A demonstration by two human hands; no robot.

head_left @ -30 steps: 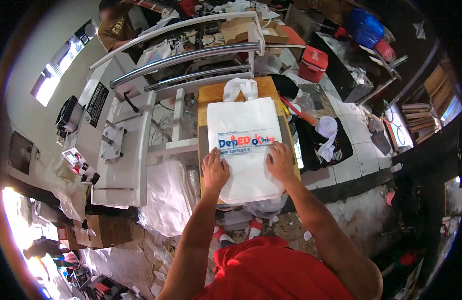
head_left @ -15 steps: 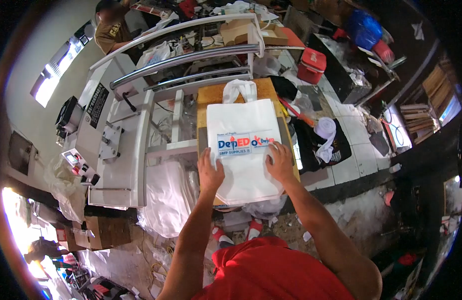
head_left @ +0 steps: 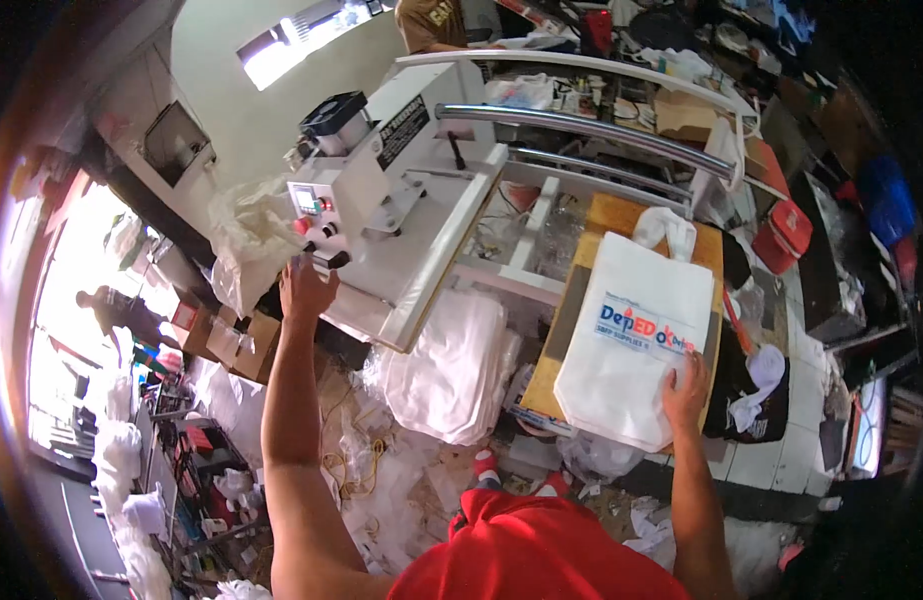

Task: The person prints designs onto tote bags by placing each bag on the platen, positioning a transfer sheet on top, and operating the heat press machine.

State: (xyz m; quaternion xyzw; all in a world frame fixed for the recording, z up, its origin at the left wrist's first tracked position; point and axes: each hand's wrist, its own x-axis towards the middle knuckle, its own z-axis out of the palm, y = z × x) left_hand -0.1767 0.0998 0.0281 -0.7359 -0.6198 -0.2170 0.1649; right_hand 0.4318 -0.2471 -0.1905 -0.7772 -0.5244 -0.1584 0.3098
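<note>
A white tote bag (head_left: 636, 285) with a blue and red "DepED" print lies flat on the wooden platen (head_left: 703, 250) of a heat press, its handles at the far end. My right hand (head_left: 686, 390) rests on the bag's lower right side, fingers spread beside the print. Away to the left, my left hand (head_left: 307, 292) is raised at the press's control box (head_left: 321, 205), fingers apart just below its dark knobs (head_left: 326, 245). Whether a fingertip touches a knob, I cannot tell. The press's white upper plate (head_left: 421, 230) stands off to the left of the bag.
A stack of white bags (head_left: 446, 375) sits below the press frame. A steel bar (head_left: 591, 128) runs across the back. To the right are a white fabric roll (head_left: 766, 370) and a red cooler (head_left: 781, 238). Another person (head_left: 429, 25) is behind the press. Cardboard boxes (head_left: 236, 345) stand at left.
My left hand has left the bag and moved left to the control box. My right hand stays on the bag, a little lower. The view has turned left.
</note>
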